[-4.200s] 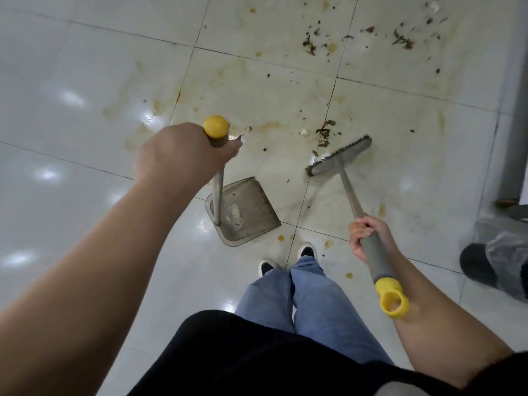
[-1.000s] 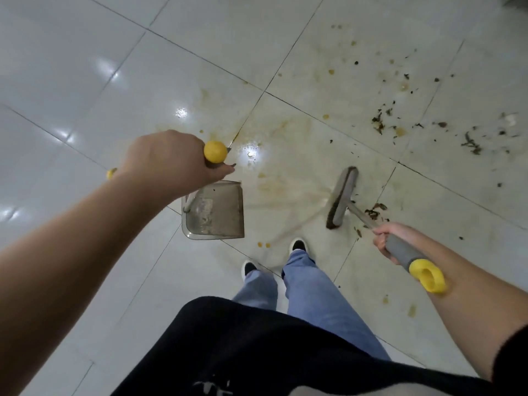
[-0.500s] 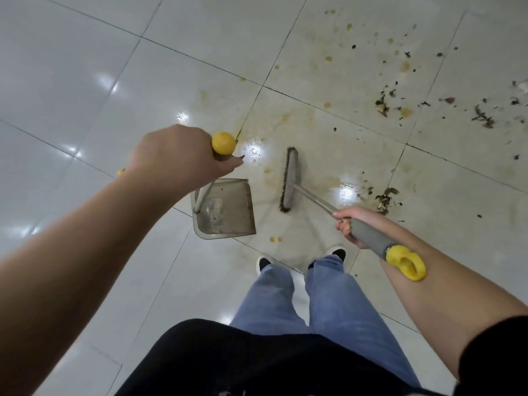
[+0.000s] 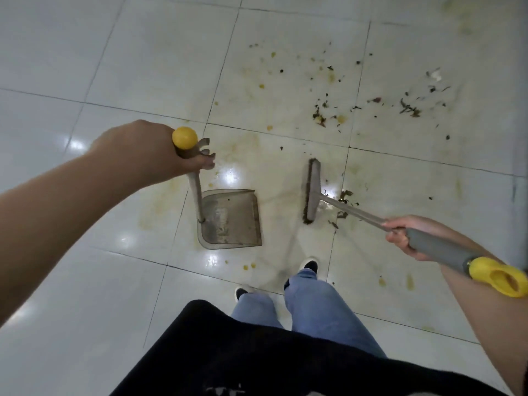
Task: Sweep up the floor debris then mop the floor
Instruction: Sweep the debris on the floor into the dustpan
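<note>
Debris (image 4: 408, 107) scattered far right on stained tile floor (image 4: 114, 67), some bits just behind broom (image 4: 313, 192) head. Dustpan (image 4: 230, 218) flat on floor, left of broom. Left hand (image 4: 148, 150) wrapped round dustpan handle w/ arm outstretched; right hand (image 4: 405, 235) gripping broom's grey grip

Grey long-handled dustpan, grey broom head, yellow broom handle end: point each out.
Grey long-handled dustpan (image 4: 231, 218), head view, middle of the scoop.
Grey broom head (image 4: 312, 191), head view, top of the block.
Yellow broom handle end (image 4: 498, 277), head view, its looped cap.

No legible text, label or number anywhere on floor or tools
</note>
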A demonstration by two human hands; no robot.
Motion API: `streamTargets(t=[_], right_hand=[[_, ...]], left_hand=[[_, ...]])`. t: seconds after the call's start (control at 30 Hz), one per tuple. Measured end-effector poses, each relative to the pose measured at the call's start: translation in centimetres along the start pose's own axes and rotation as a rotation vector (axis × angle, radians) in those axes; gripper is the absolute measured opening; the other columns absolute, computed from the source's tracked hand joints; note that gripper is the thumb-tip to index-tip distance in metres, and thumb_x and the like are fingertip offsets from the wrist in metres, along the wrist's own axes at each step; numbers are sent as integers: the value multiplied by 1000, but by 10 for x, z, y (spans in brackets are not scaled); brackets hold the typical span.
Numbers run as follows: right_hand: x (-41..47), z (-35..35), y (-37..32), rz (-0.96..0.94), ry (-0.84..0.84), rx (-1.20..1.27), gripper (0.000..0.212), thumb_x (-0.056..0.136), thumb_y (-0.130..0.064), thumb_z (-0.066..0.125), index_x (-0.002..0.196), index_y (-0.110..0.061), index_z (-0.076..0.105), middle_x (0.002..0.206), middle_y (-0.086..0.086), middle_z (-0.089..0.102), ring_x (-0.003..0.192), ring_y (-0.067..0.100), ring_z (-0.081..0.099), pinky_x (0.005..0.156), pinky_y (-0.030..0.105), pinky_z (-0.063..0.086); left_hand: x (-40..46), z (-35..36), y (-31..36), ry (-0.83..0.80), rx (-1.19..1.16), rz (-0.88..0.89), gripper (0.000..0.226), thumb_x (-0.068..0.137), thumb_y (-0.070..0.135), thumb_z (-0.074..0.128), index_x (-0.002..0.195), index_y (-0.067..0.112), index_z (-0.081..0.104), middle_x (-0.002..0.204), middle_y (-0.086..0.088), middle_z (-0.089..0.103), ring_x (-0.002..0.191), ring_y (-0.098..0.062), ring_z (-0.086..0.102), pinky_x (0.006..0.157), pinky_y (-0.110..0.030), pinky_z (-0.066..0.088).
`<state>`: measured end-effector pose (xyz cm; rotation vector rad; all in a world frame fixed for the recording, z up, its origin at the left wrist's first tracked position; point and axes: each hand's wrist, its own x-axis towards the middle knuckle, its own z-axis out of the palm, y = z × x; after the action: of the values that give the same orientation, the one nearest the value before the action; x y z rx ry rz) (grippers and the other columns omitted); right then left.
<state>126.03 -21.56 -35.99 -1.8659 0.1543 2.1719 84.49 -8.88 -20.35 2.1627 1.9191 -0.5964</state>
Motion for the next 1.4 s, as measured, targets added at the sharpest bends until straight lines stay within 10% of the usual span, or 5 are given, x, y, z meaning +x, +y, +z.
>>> streamTargets(t=[0.37,0.67,1.0,1.2,1.4], right_hand=[[-72,-78,-8,-187,191,156,19,98,-12,41,80,-11,40,59,4,37,20,3,33,24,6,30],[-74,-112,15,-112,391,362,30,99,-7,36,69,-10,34,27,2,34,17,7,35,28,6,31],[-62,-158,18,-169,374,-76,72,100,-4,30,30,-1,48,30,7,47,24,12,45,31,12,35],[-43,-229,-8,-99,539,19,29,93,-3,46,64,-8,43,66,6,44,21,1,44,36,15,40],[-40,-290,-41,-119,438,165,36,97,-12,39,64,-2,46,36,6,50,28,12,50,34,11,41]], left_hand=[[49,-26,114,-37,-94,105,58,64,79,44,73,24,56,72,0,51,80,-25,51,68,-30,39],[94,-46,165,-12,-97,154,58,75,70,50,83,14,57,72,-4,51,78,-27,52,67,-32,40],[79,-56,252,7,-40,181,48,86,58,45,62,16,45,63,-1,47,52,-15,41,45,-22,24],[80,-66,298,1,16,87,50,83,63,45,63,17,46,62,1,48,50,-14,41,45,-21,24],[76,-68,347,6,79,34,54,81,68,44,66,17,52,63,1,51,51,-14,42,45,-21,24]])
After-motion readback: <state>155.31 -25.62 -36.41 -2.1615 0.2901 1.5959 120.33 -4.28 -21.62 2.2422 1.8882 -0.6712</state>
